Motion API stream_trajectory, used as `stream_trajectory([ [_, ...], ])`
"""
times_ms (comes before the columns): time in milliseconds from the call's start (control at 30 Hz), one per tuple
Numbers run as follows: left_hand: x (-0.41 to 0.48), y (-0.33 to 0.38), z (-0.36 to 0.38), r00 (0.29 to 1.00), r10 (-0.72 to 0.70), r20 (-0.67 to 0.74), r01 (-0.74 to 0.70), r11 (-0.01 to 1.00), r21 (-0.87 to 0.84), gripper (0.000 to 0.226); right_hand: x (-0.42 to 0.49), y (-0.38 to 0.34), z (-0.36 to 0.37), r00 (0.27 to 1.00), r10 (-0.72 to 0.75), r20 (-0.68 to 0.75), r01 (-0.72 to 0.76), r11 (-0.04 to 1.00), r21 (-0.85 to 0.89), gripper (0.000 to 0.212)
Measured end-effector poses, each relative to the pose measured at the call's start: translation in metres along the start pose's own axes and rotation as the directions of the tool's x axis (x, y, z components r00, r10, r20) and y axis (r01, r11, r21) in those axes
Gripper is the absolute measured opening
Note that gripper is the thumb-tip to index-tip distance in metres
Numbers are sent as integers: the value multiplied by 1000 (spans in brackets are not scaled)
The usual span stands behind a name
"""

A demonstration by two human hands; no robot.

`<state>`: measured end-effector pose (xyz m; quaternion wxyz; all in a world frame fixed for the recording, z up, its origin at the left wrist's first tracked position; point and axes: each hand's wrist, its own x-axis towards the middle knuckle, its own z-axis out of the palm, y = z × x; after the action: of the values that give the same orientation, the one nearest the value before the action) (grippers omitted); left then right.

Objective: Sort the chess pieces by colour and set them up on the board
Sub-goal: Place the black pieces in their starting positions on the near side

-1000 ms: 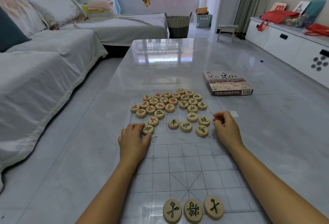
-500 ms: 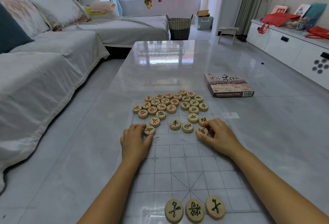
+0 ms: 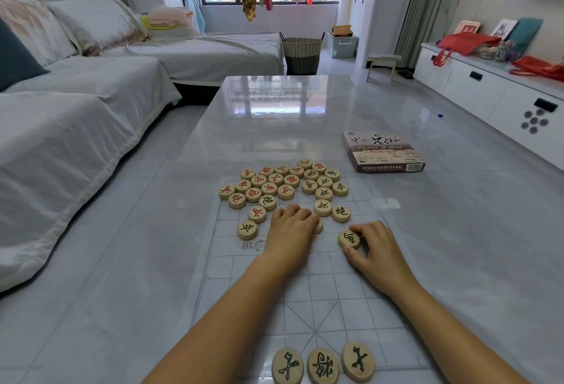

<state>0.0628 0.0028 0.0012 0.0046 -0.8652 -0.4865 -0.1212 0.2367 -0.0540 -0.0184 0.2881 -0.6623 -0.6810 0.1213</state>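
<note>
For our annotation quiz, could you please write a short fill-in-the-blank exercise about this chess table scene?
1. At the near edge of the pale gridded board stand ____ round wooden pieces with black characters.
2. The right hand grips one round piece marked in ____.
3. The flat cardboard chess box lies to the ____ of the heap of pieces.
4. The left hand rests palm ____.

Missing words: three; black; right; down

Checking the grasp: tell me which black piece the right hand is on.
The black-marked piece pinched by the right hand, alone below the main cluster.
</note>
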Motion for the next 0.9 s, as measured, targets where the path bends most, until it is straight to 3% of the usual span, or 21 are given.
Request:
stream_trajectory([
  [200,-61,-15,-2,993,53,-101,-67,988,-142,42,0,1,1,1000,12,23,-12,999,37,42],
  [367,-101,-48,-10,995,-52,-85,27,962,-271,48,2,-6,-2,999,28,20,-30,993,117,41],
  [500,-103,-51,-13,991,-134,-11,119,912,-392,55,21,-20,-1,998,-47,-53,48,999,7,34],
  [667,-101,-44,-8,954,-292,-61,224,837,-500,52,79,-15,1,984,173,-33,-172,984,39,34],
  [767,-102,-48,-6,955,-292,-57,225,832,-507,58,103,-4,1,964,267,-11,-267,963,-22,38],
  [900,-101,-49,-6,955,-292,-54,226,833,-505,39,117,0,0,954,296,45,-291,952,-98,46],
])
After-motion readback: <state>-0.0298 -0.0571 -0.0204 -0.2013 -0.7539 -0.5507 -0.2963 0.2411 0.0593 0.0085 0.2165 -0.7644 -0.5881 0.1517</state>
